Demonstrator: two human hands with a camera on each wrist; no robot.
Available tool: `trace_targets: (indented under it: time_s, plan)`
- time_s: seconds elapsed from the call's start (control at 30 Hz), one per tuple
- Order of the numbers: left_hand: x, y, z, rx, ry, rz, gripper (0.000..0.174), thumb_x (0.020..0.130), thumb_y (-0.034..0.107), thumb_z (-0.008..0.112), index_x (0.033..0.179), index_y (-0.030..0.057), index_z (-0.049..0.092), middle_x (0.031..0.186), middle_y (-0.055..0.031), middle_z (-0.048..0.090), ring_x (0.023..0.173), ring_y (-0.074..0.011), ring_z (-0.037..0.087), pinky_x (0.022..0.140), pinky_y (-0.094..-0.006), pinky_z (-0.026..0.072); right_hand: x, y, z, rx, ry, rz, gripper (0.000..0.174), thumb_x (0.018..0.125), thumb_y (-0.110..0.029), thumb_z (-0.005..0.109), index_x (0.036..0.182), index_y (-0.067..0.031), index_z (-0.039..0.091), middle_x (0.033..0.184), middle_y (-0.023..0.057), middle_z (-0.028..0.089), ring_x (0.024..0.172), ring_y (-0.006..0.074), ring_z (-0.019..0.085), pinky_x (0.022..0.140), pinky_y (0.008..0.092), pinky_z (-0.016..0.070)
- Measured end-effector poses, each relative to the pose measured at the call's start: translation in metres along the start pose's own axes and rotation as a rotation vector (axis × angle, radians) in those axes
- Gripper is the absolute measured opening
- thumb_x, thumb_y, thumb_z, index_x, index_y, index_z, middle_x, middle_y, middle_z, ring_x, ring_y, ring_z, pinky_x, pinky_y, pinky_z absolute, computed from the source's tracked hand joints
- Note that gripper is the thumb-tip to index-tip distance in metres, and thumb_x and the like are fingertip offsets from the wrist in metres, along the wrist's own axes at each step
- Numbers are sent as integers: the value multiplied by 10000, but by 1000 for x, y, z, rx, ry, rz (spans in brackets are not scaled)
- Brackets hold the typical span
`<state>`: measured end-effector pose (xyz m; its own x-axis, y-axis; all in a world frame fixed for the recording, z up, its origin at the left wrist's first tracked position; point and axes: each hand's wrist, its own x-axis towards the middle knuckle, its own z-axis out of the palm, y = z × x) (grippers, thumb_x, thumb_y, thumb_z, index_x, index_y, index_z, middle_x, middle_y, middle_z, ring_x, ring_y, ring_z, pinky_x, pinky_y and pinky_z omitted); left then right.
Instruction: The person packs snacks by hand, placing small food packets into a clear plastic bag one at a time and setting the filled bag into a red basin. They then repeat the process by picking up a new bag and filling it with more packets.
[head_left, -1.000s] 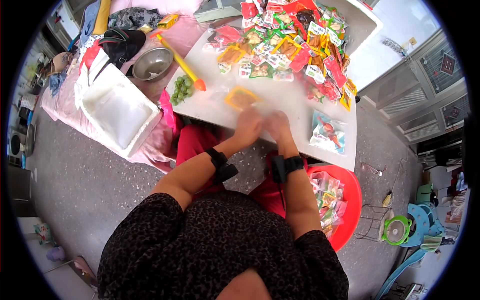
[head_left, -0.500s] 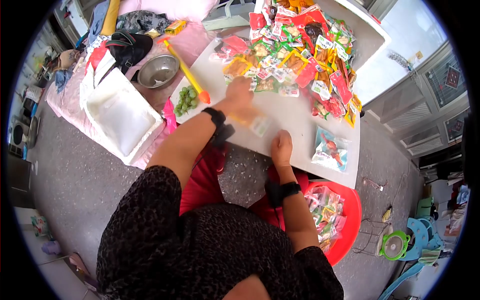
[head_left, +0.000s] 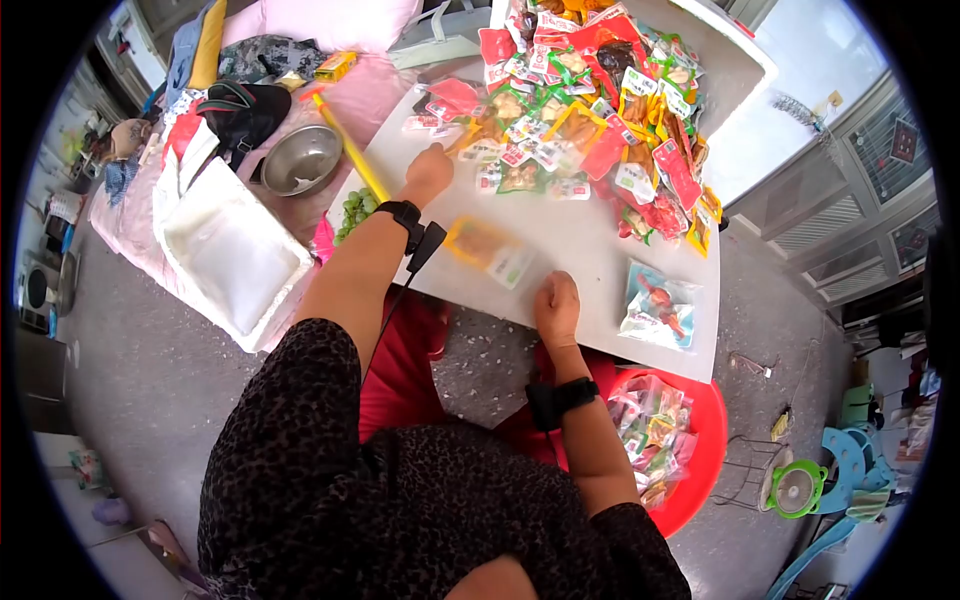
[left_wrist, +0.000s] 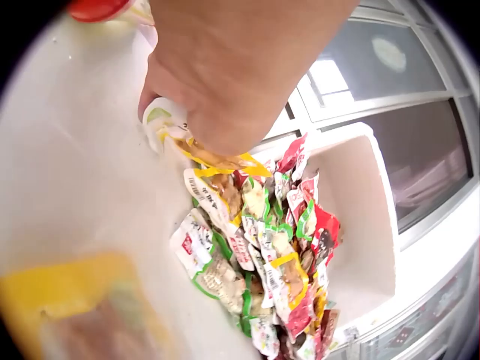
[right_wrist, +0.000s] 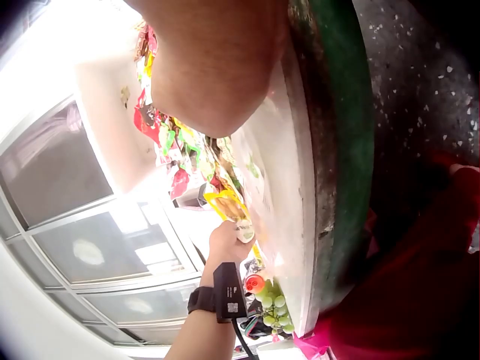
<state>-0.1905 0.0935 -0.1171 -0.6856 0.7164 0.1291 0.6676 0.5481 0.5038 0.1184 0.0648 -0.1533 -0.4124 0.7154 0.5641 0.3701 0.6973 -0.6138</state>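
My left hand (head_left: 430, 172) is over the table's left part, beside the heap of snack packets (head_left: 580, 125). In the left wrist view it pinches a yellow-edged snack packet (left_wrist: 217, 159) by its white end; the right wrist view shows this packet (head_left: 478, 133) hanging out past the fingers. My right hand (head_left: 557, 305), fingers curled, is at the table's front edge. A second yellow-edged packet (head_left: 490, 250), blurred, extends from it to the left, its white end near the fingers. That packet (left_wrist: 90, 307) looms large in the left wrist view.
Green grapes (head_left: 355, 212) and a yellow stick (head_left: 350, 145) are at the table's left edge. A clear bag (head_left: 660, 305) lies at right, above a red tub (head_left: 700, 470) of packets. A white foam box (head_left: 235, 240) and metal pan (head_left: 303, 160) sit on the bed.
Both hands were together at the front of the table. The left has moved away to the heap, then left with a packet. The right stays near the front edge with the other packet.
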Motion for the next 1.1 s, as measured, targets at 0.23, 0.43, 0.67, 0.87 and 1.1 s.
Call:
trace_targets:
  time_s: [0.23, 0.43, 0.67, 0.87, 1.1]
  plan:
    - [-41, -8, 8, -1025, -112, -150, 232, 724, 195, 472, 854, 6, 506, 756, -193, 551, 687, -315, 535, 623, -364, 427, -2, 10, 3, -3, -12, 0, 152, 678, -20, 487, 825, 17, 494, 864, 194, 527, 806, 329, 510, 721, 366, 419]
    - [-134, 27, 10, -842, -225, 517, 180, 773, 135, 454, 900, 17, 501, 826, -102, 553, 741, -194, 553, 610, -300, 443, -4, -14, -7, 458, 10, 440, 248, 758, -159, 536, 952, -12, 489, 836, 72, 538, 729, 146, 516, 603, 258, 429]
    - [-232, 97, -3, -1631, -623, -228, 222, 817, 95, 389, 1000, 5, 474, 946, -83, 531, 838, -167, 539, 688, -274, 446, -11, -56, -33, 1261, -39, 901, 248, 791, -91, 475, 1037, -81, 449, 944, 43, 520, 851, 163, 510, 681, 330, 438]
    - [-245, 101, 0, -1645, -773, -301, 183, 790, 114, 422, 944, 39, 487, 870, -52, 538, 767, -144, 530, 629, -273, 438, -21, -40, -43, 1303, 62, 819, 220, 798, -47, 441, 1013, 1, 440, 904, 88, 527, 772, 183, 541, 656, 302, 463]
    - [-233, 73, 10, -506, -139, 405, 193, 703, 194, 526, 783, 21, 494, 750, -122, 516, 700, -253, 503, 632, -350, 408, -18, -22, -68, 1032, 211, 739, 157, 820, -105, 442, 948, -15, 459, 832, 68, 544, 697, 147, 547, 599, 268, 462]
